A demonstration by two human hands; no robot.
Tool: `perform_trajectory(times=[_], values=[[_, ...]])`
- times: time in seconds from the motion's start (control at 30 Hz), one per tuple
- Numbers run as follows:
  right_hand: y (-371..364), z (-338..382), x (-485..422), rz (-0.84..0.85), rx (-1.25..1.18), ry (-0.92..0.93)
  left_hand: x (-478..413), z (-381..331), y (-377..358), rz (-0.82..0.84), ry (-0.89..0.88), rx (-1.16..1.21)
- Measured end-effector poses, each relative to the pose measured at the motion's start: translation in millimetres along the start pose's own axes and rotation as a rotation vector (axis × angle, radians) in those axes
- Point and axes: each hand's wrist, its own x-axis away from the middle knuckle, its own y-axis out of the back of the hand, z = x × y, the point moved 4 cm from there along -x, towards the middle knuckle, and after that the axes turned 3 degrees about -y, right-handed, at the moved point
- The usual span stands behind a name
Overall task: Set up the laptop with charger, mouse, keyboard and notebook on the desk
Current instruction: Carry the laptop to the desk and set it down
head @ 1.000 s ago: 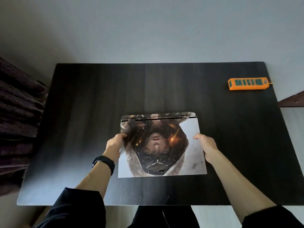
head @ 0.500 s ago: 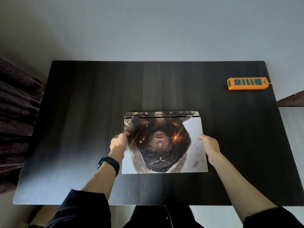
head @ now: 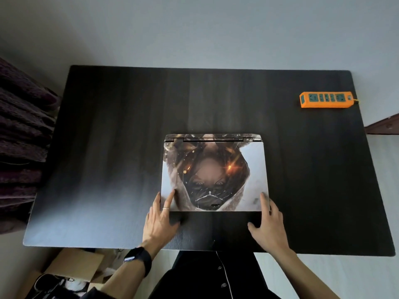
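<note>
A closed laptop (head: 216,165) with a printed picture on its lid lies flat on the dark desk (head: 112,160), hinge side away from me. My left hand (head: 160,216) rests at the lid's near left corner, fingers spread, fingertips touching the lid. My right hand (head: 267,221) is at the near right corner, fingers apart, with fingertips on the lid's edge. Neither hand grips the laptop. No charger, mouse, keyboard or notebook shows on the desk.
An orange power strip (head: 326,99) lies at the desk's far right corner. A dark knitted fabric pile (head: 19,143) stands to the left of the desk. A cardboard box (head: 73,270) with items sits on the floor at the lower left.
The laptop has been set down flat and shifted slightly right. Both hands have let go of its sides and slid back to the near corners.
</note>
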Motion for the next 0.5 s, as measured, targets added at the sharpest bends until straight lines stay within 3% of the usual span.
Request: perform_trajectory(times=[0.2,0.5], values=[[3,0,-7,-0.074,0.001,0.000,-15,5,10,-0.033,-0.040,-0.041],[13,19,-27,-0.108,-0.043,-0.064,-27,-16,15,-0.024,0.050,-0.033]])
